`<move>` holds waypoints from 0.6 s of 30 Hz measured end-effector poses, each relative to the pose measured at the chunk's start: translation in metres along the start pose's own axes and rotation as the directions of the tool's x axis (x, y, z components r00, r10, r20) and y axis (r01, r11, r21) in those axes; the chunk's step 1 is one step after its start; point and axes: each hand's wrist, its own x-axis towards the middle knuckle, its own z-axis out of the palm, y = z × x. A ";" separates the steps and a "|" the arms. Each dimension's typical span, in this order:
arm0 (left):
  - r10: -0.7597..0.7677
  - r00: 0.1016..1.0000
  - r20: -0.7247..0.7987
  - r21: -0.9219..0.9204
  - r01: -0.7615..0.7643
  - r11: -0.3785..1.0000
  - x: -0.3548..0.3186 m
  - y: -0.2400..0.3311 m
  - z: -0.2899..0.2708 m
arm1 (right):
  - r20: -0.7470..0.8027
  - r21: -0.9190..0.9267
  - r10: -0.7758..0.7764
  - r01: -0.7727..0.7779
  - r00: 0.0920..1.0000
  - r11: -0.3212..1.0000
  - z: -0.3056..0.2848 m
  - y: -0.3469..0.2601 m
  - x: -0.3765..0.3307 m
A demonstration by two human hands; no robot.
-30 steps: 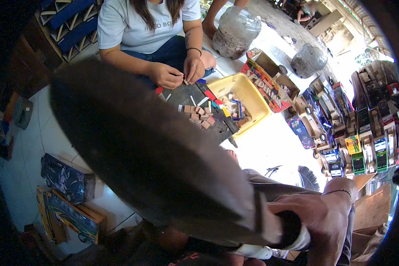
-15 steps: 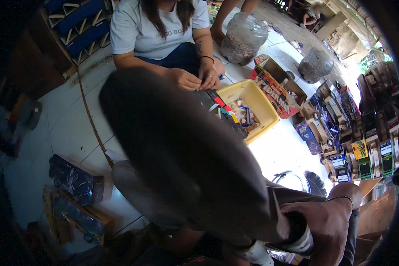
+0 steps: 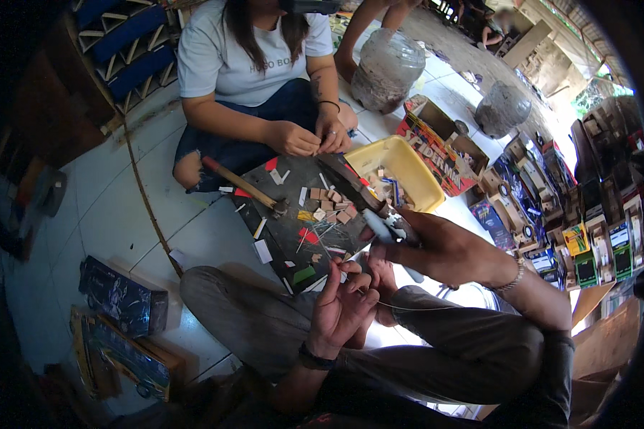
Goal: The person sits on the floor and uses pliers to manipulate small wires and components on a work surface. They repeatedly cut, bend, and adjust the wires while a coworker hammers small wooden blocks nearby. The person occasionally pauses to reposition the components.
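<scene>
My left hand [image 3: 342, 309] pinches a thin pale wire [image 3: 422, 309] that trails to the right across my leg. Wrapped in my right hand [image 3: 451, 247] is a long dark metal tool with worn white-and-blue handles [image 3: 388, 223]; its exact kind is unclear. Both hands are above the near right edge of a dark board [image 3: 265, 187]. On the board lie small wooden blocks [image 3: 330, 204], several thin wire pieces [image 3: 329, 232], coloured scraps [image 3: 308, 236] and a hammer [image 3: 243, 184] with a wooden handle.
Across the board sits a person [image 3: 257, 79], fingers together over its far edge. A yellow basin [image 3: 426, 175] and a printed box [image 3: 444, 143] stand beyond. Wooden toy vehicles [image 3: 587, 243] line the right; dark boxed pieces [image 3: 125, 297] lie left.
The large dark blurred shape across the middle has gone, uncovering the board. My right hand has come up from the lower right and now holds the tool; my left hand shows with the wire.
</scene>
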 end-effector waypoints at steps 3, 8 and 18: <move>0.046 0.996 -0.075 0.047 -0.043 0.998 0.003 0.006 -0.004 | -0.077 -0.323 0.079 -0.100 0.994 0.941 -0.001 0.042 0.012; 0.213 0.971 -0.112 0.286 -0.173 0.942 0.005 0.009 -0.013 | -0.068 -0.351 0.314 -0.317 0.947 0.881 0.017 0.096 0.019; 0.420 0.880 -0.222 0.670 -0.176 0.722 0.005 0.010 -0.021 | -0.055 -0.271 0.109 -0.120 0.993 0.955 0.029 0.115 0.022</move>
